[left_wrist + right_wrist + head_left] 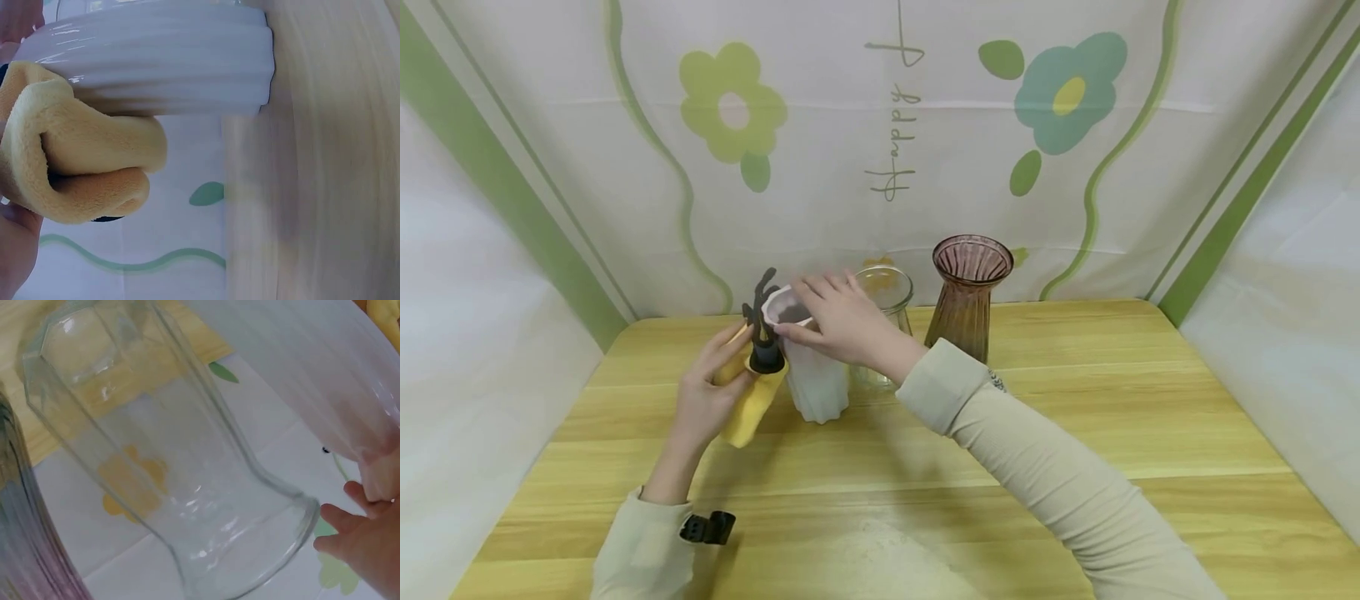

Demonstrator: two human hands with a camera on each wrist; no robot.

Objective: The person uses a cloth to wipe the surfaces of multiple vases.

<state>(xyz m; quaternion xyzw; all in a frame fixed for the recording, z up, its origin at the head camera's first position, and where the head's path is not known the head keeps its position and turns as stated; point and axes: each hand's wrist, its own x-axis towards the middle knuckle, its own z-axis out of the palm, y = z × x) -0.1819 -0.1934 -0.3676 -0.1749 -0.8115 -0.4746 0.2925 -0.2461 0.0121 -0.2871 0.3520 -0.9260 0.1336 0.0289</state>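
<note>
A white ribbed vase (814, 379) stands upright on the wooden table (1075, 433). My right hand (811, 315) grips its rim from above, fingers across the mouth and thumb on the near side. My left hand (718, 379) holds a folded yellow cloth (751, 408) against the vase's left side. A black branched object (763, 329) sticks up beside the cloth. In the left wrist view the cloth (81, 162) presses on the vase's wall (156, 62). The right wrist view shows my fingers (369, 544) under the white vase (312, 375).
A clear glass vase (887, 292) stands just behind the white one, also close in the right wrist view (175, 475). A brown-pink ribbed glass vase (966, 292) stands to its right. A flowered backdrop (895, 125) closes off the back and sides.
</note>
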